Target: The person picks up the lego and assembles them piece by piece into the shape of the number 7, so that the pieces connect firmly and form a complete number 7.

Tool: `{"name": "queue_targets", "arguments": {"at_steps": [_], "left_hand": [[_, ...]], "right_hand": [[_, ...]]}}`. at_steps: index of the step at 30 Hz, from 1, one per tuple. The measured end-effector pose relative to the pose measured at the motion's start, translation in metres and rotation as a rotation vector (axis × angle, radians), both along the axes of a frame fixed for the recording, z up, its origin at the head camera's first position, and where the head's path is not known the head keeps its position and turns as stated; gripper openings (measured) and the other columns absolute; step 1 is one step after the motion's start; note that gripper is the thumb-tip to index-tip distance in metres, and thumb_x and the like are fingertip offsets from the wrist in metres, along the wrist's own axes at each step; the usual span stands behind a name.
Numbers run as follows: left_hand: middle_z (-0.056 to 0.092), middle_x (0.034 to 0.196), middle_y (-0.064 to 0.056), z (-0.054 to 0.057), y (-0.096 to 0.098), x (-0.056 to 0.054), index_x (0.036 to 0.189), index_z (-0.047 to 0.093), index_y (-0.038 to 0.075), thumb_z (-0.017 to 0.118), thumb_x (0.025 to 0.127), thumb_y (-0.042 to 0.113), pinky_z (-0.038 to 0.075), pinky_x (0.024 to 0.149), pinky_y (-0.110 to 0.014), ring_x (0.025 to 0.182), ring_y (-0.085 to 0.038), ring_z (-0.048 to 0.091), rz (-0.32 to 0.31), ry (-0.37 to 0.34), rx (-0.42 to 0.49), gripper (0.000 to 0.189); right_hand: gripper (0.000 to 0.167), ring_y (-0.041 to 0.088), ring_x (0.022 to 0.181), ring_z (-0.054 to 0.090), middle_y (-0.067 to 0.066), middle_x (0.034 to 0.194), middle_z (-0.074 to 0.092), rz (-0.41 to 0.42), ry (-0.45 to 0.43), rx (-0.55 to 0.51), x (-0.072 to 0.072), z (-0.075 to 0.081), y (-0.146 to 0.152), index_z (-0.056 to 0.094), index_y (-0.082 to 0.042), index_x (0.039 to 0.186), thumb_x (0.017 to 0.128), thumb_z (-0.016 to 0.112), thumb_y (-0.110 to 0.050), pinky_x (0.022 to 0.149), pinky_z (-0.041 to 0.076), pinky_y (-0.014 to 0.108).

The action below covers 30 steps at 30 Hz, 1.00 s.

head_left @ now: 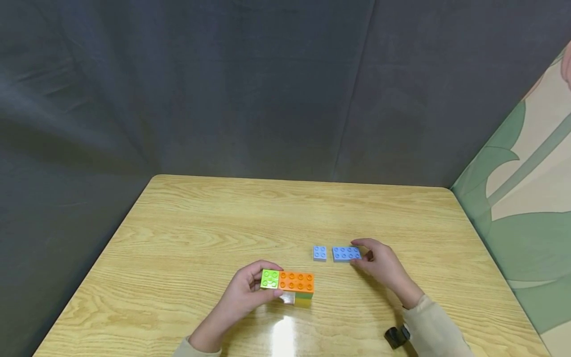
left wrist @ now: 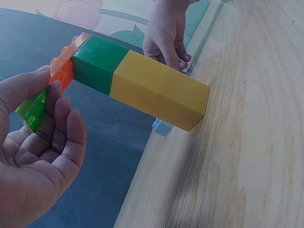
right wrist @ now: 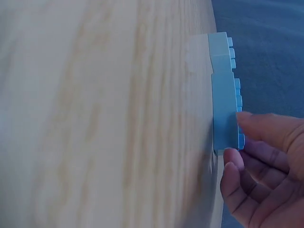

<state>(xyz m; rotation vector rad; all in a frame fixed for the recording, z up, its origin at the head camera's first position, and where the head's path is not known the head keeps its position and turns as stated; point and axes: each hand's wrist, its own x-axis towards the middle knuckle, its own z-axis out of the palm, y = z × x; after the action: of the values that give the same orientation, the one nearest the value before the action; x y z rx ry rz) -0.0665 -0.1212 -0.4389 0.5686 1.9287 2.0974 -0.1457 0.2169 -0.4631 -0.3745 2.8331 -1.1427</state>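
L hand point(head_left: 245, 287) clamped on stack point(head_left: 292, 282): thumb on near side, fingers on far side, pinching abt. where lime brick point(head_left: 269, 278) meets orange brick point(head_left: 296, 281). Both top bricks level, studs up, lime at L end, orange to R. Exact lime/orange join hidden by fingers. Under orange: green brick point(left wrist: 99, 64), then two yellow bricks point(left wrist: 137, 78) one below the other, seam visible in L wrist view. Column sits under orange's R part, so lime end overhangs. Stack is nr. front-centre of table point(head_left: 200, 223); can't tell if its base touches the wood or is just above.

R hand point(head_left: 381, 263) clamped on R end of long blue point(head_left: 345, 254), thumb on near side, index on far side, other fingers curled by the end face. Long blue lies on table, studs up, R of stack & a bit farther back. Small blue point(head_left: 319, 253) lies just L of it, studs up, narrow gap betw. them, no hand on it; it's betw. the two hands, behind stack's R end.

Rest: table is light wood-grain, w/ bright glare point(head_left: 283, 337) at front edge. Dark curtain point(head_left: 267, 89) behind & on L; leaf-print cloth point(head_left: 535, 258) on R. Pale sleeves point(head_left: 434, 327) on both arms. Black item point(head_left: 394, 337) by R cuff, ID unclear.
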Motion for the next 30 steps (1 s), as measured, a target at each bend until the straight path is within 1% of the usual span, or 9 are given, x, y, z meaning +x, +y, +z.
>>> {"name": "queue_targets", "arguments": {"at_steps": [4, 10, 18, 21, 22, 25, 28, 30], "left_hand": [[0.064, 0.112, -0.028, 0.000, 0.001, 0.000, 0.118, 0.055, -0.010, 0.070, 0.084, -0.003, 0.057, 0.076, -0.030, 0.091, -0.020, 0.069, -0.003, -0.007, 0.007, 0.038], [0.064, 0.112, -0.028, -0.001, 0.001, 0.000, 0.119, 0.054, -0.010, 0.069, 0.085, -0.003, 0.057, 0.076, -0.030, 0.091, -0.021, 0.069, -0.011, -0.002, 0.022, 0.038], [0.065, 0.112, -0.026, -0.001, 0.000, 0.001, 0.119, 0.055, -0.010, 0.069, 0.086, -0.002, 0.057, 0.074, -0.027, 0.090, -0.019, 0.068, -0.006, 0.012, 0.015, 0.037], [0.064, 0.112, -0.027, -0.002, 0.000, 0.001, 0.119, 0.054, -0.010, 0.069, 0.086, -0.003, 0.057, 0.074, -0.028, 0.091, -0.021, 0.069, -0.009, 0.008, 0.018, 0.037], [0.064, 0.112, -0.027, -0.002, 0.000, 0.000, 0.119, 0.054, -0.010, 0.069, 0.086, -0.003, 0.057, 0.074, -0.028, 0.091, -0.023, 0.069, -0.012, 0.009, 0.021, 0.037], [0.064, 0.112, -0.028, -0.002, 0.000, 0.000, 0.119, 0.054, -0.011, 0.069, 0.086, -0.003, 0.057, 0.075, -0.030, 0.092, -0.025, 0.069, -0.016, 0.010, 0.027, 0.037], [0.064, 0.113, -0.029, -0.002, 0.000, 0.000, 0.119, 0.054, -0.011, 0.069, 0.086, -0.003, 0.057, 0.076, -0.030, 0.093, -0.025, 0.069, -0.015, 0.007, 0.027, 0.037], [0.064, 0.113, -0.028, -0.001, 0.000, 0.000, 0.119, 0.054, -0.010, 0.069, 0.086, -0.003, 0.057, 0.075, -0.030, 0.092, -0.022, 0.069, -0.008, 0.000, 0.021, 0.037]], "right_hand": [[0.041, 0.015, 0.066, 0.050, 0.013, 0.106, 0.065, -0.004, -0.019, 0.026, -0.001, -0.001, 0.001, 0.063, 0.002, 0.122, 0.083, 0.075, -0.004, 0.054, 0.043, 0.024], [0.039, 0.015, 0.067, 0.051, 0.012, 0.105, 0.065, -0.008, -0.043, 0.045, -0.002, -0.004, 0.001, 0.063, 0.001, 0.121, 0.084, 0.074, -0.004, 0.055, 0.043, 0.024], [0.035, 0.015, 0.068, 0.051, 0.006, 0.093, 0.064, -0.019, -0.043, 0.052, -0.001, -0.002, 0.001, 0.065, 0.000, 0.116, 0.083, 0.075, -0.005, 0.055, 0.043, 0.025], [0.033, 0.015, 0.067, 0.052, 0.006, 0.093, 0.065, -0.025, -0.035, 0.041, 0.001, -0.002, 0.002, 0.066, -0.001, 0.114, 0.083, 0.075, -0.006, 0.054, 0.043, 0.025], [0.032, 0.015, 0.067, 0.052, 0.006, 0.093, 0.065, -0.026, -0.031, 0.036, 0.002, -0.001, 0.003, 0.066, -0.001, 0.114, 0.084, 0.075, -0.006, 0.053, 0.043, 0.025], [0.031, 0.014, 0.066, 0.052, 0.006, 0.093, 0.066, -0.029, -0.015, 0.025, 0.005, 0.002, 0.003, 0.067, -0.002, 0.113, 0.084, 0.075, -0.006, 0.052, 0.043, 0.025], [0.030, 0.014, 0.066, 0.053, 0.005, 0.091, 0.066, -0.030, -0.006, 0.012, 0.009, 0.007, 0.003, 0.067, -0.003, 0.113, 0.084, 0.074, -0.007, 0.052, 0.044, 0.024], [0.030, 0.013, 0.066, 0.054, 0.006, 0.093, 0.066, -0.025, 0.002, -0.005, 0.011, 0.010, 0.002, 0.066, -0.002, 0.113, 0.084, 0.075, -0.006, 0.052, 0.045, 0.025]]}}
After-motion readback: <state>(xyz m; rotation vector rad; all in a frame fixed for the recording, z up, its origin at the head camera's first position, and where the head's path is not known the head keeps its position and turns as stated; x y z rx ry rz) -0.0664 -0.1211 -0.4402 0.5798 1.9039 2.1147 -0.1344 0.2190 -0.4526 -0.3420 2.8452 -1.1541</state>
